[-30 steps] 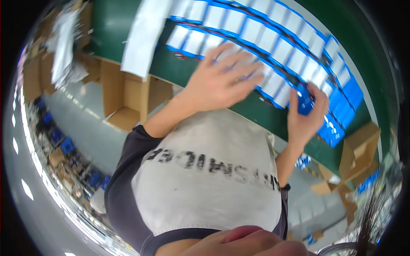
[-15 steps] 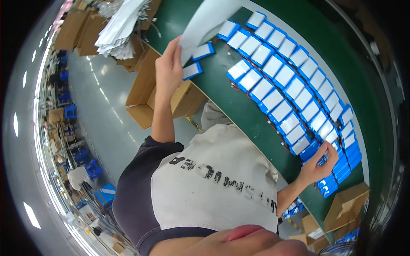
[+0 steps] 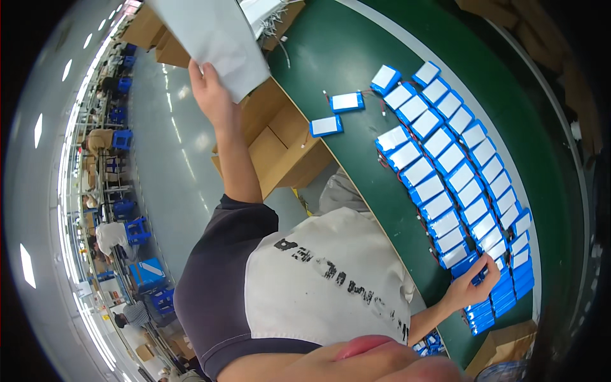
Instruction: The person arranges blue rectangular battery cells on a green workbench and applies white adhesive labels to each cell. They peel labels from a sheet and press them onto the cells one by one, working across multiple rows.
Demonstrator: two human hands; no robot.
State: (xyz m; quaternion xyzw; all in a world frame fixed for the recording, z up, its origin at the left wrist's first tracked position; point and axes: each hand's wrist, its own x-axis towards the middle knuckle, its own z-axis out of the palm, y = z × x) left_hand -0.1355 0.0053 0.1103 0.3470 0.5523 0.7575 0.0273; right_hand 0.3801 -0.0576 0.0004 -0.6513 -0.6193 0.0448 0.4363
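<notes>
My left hand (image 3: 215,99) grips the edge of a white sheet (image 3: 219,48), held up over the side of the table by an open cardboard box. Blue battery packs (image 3: 439,141) with white rectangles on top lie in slanting rows, short red and black wires between the rows. My right hand (image 3: 472,285) is at the near right end of the rows, thumb and forefinger closed at a pack's white top. Whatever is between those fingertips is too small to make out. Around that hand are plain blue packs (image 3: 503,296) without white tops.
Three packs lie apart near the left end, one being a loose pack (image 3: 326,126) at the green table's (image 3: 375,172) edge. An open cardboard box (image 3: 273,149) stands beside the table. Another carton (image 3: 503,349) is at the lower right. White strips (image 3: 270,16) are heaped behind the sheet.
My left hand has carried the white sheet leftward, from above the table to beyond its edge. The whole view has shifted. My right hand stays at the same end of the rows.
</notes>
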